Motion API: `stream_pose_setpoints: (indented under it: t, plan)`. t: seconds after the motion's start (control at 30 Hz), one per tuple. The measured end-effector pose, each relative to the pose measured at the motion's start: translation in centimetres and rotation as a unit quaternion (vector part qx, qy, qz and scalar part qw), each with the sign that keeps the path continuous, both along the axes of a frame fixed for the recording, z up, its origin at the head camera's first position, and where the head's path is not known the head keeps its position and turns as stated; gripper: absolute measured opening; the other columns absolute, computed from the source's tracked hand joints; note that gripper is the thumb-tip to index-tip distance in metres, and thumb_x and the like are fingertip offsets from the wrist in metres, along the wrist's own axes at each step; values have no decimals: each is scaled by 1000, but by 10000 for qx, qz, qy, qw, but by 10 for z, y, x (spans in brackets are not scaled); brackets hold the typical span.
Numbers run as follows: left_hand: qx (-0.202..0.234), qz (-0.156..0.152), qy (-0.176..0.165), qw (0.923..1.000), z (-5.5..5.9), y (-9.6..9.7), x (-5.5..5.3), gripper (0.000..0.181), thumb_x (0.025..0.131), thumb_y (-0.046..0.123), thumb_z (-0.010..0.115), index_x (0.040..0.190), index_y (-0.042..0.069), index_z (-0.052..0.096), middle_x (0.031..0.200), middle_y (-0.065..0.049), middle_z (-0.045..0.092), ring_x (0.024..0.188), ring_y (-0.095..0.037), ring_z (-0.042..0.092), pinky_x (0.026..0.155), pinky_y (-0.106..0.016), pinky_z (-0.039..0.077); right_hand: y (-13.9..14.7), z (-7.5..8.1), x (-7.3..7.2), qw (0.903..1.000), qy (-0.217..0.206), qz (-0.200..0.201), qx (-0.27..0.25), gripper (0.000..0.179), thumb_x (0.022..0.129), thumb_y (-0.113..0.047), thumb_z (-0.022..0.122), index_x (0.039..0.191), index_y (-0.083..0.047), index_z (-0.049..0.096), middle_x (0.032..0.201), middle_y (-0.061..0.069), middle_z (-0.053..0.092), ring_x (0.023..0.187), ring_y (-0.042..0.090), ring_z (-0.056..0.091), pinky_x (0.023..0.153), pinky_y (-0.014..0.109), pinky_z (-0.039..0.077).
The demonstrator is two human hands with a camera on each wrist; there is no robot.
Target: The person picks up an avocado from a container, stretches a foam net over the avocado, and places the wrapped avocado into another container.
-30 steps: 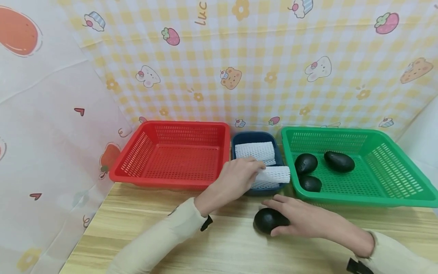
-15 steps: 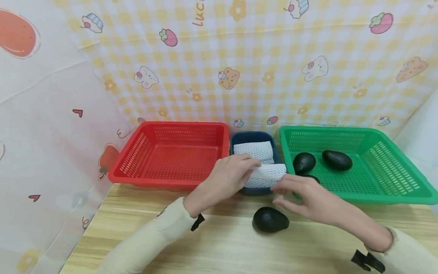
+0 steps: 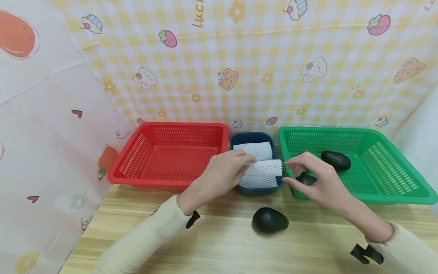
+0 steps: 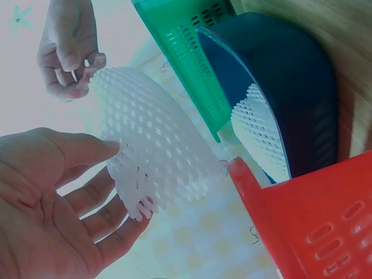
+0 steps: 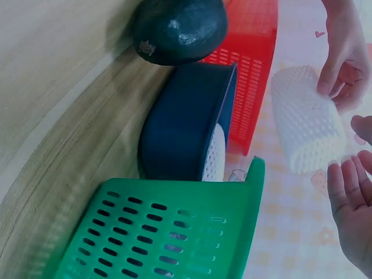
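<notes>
The left hand (image 3: 222,171) pinches one end of a white, tubular foam-net sleeve (image 3: 268,168), holding it above the dark blue plastic bin (image 5: 180,128). The right hand (image 3: 323,179), its thumb and fingers parted around nothing, is just beside the sleeve's other end; whether its fingers touch the mesh I cannot tell.

A dark, pear-shaped avocado (image 3: 270,220) lies bare on the pale wood-grain table (image 3: 222,243), in front of the bin. More bare avocados (image 3: 336,161) sit to the bin's right in a green slotted plastic basket (image 3: 376,199), some partly hidden by the right hand. To the bin's left stands a red slotted plastic basket (image 3: 181,161).

The work looks early: one sleeve is out, further white net sleeves (image 3: 254,150) remain inside the bin, and no avocado in view wears one.
</notes>
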State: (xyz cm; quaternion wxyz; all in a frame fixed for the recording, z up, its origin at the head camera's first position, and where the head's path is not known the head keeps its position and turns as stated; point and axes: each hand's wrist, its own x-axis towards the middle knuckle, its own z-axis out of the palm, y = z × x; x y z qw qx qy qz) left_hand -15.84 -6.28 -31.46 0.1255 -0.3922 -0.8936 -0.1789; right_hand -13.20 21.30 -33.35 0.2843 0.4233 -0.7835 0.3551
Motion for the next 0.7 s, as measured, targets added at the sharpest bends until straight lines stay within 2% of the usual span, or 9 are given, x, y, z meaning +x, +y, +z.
stream_pose_setpoints:
  t: [0.17,0.27,0.4,0.53,0.63,0.7]
  plan:
    - [10,-45,21,10000,1,0,0,36,91,17,78,126,16,72,114,-1,70,94,-13,64,71,-22,53,3,-12,-9,9989,-361,-55,290,48,93,-51,69,113,-8,70,104,0,64,82,10,58,73,18,48]
    - [117,-106,20,9999,1,-1,0,35,92,16,77,126,15,72,114,-1,70,93,-14,64,70,-21,53,1,-14,-12,9975,-554,-81,441,47,93,-54,68,114,-12,70,107,-1,64,85,9,57,73,18,48]
    - [285,-131,-13,9995,2,-4,0,34,92,14,76,126,15,71,115,-1,70,96,-14,65,72,-22,54,-2,-14,-13,9968,-662,-248,375,48,92,-53,69,113,-10,68,104,-2,63,84,10,59,73,19,51]
    - [452,-67,-39,9989,4,-6,-1,35,92,14,77,126,14,71,117,-2,70,98,-14,65,75,-24,55,-3,-13,-12,9943,-887,-576,138,46,83,-24,88,112,-4,59,101,-1,63,81,13,62,72,20,53]
    - [571,-39,-67,9983,4,-6,-1,35,91,15,77,126,13,71,119,-3,70,99,-15,66,74,-25,56,-4,-14,-11,9915,-1087,-711,25,53,70,2,92,110,-5,58,97,-3,61,79,12,61,70,18,52]
    - [619,-45,-115,9980,4,-6,-1,35,92,15,77,126,13,70,121,-3,69,100,-15,65,75,-25,56,-4,-15,-11,9910,-1150,-680,45,54,67,6,92,108,-8,60,96,-4,60,78,11,59,69,18,52]
